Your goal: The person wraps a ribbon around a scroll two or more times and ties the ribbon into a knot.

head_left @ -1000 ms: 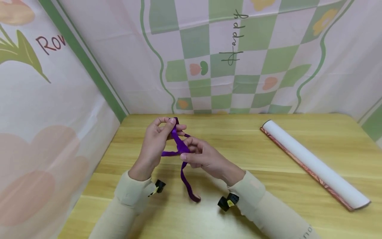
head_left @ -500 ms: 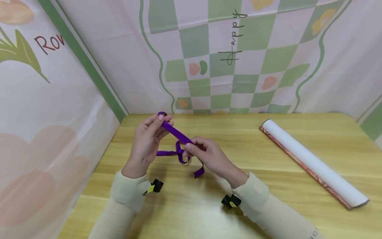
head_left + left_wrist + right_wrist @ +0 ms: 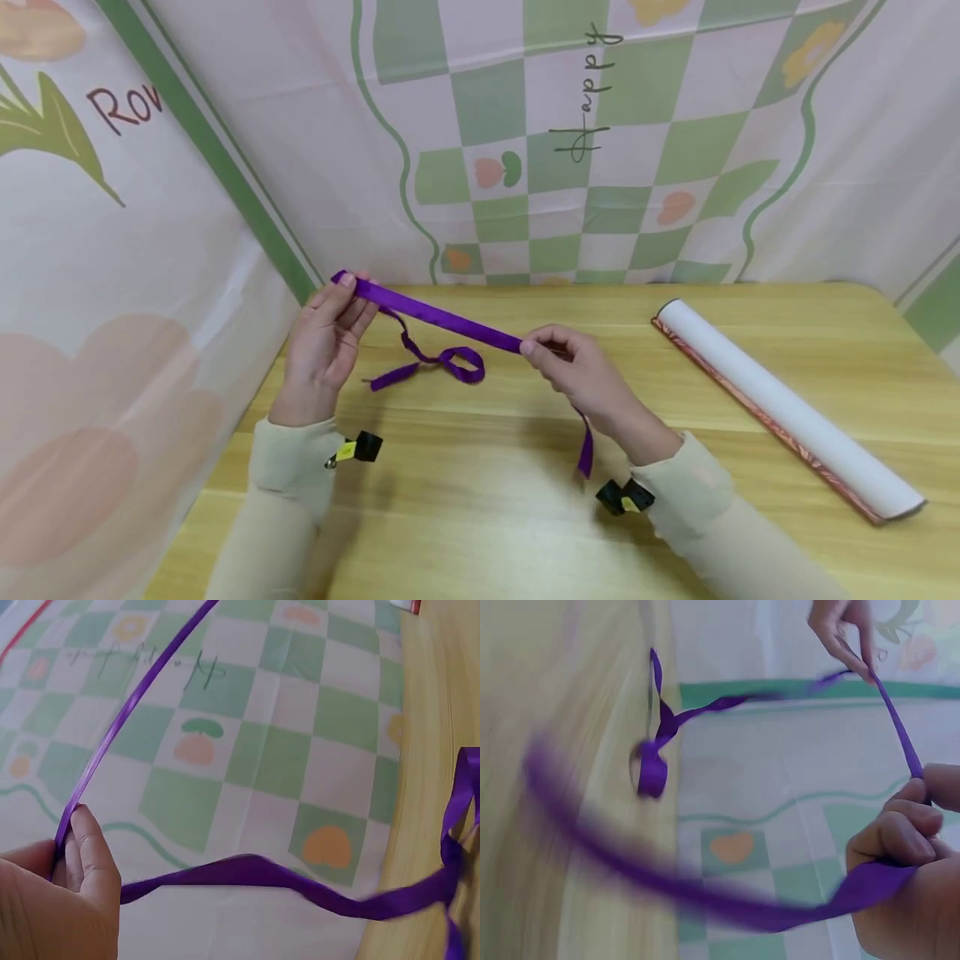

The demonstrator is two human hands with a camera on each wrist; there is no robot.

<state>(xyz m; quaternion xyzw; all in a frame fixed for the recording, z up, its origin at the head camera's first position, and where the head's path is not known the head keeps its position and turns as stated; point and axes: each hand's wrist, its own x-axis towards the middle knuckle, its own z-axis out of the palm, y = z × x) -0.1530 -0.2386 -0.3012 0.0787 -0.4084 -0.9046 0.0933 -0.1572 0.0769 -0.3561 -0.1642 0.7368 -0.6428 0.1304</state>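
A purple ribbon (image 3: 438, 317) runs taut and flat between both hands above the table. My left hand (image 3: 324, 350) pinches it between thumb and fingers at the upper left. From that hand a twisted length hangs to a loop (image 3: 465, 367) and a loose tail near the tabletop. My right hand (image 3: 592, 379) pinches the ribbon's other stretch, and a short free end (image 3: 587, 450) dangles below the palm. In the right wrist view this free end (image 3: 727, 904) is blurred, passing out from under the curled fingers (image 3: 900, 832).
A rolled white sheet (image 3: 787, 408) with a red patterned edge lies slantwise on the right of the wooden table (image 3: 480, 517). A printed cloth (image 3: 555, 167) hangs along the back edge, and another (image 3: 187, 292) on the left.
My hands have moved apart, left hand to the upper left and right hand to the right, drawing the bunched ribbon out into a straight stretch. The loop now hangs on the left hand's side.
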